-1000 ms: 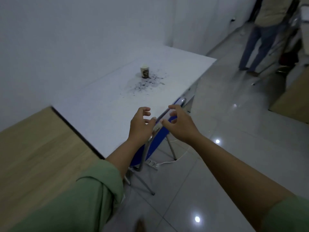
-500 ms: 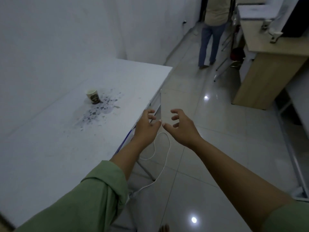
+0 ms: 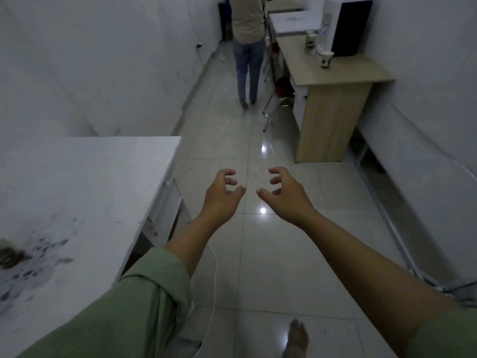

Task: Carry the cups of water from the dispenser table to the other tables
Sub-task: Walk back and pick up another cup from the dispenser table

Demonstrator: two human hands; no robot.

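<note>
I recorded the left hand (image 3: 222, 196) and right hand (image 3: 286, 193) held out over the glossy tiled floor (image 3: 271, 267), both empty, fingers curled and spread apart, touching nothing. Two paper cups (image 3: 327, 59) stood far ahead on the wooden dispenser table (image 3: 335, 71), beside one white dispenser (image 3: 333, 21). One white table (image 3: 90, 182), stained with dark specks, lay at left. One other person (image 3: 247, 47) stood beyond.
</note>
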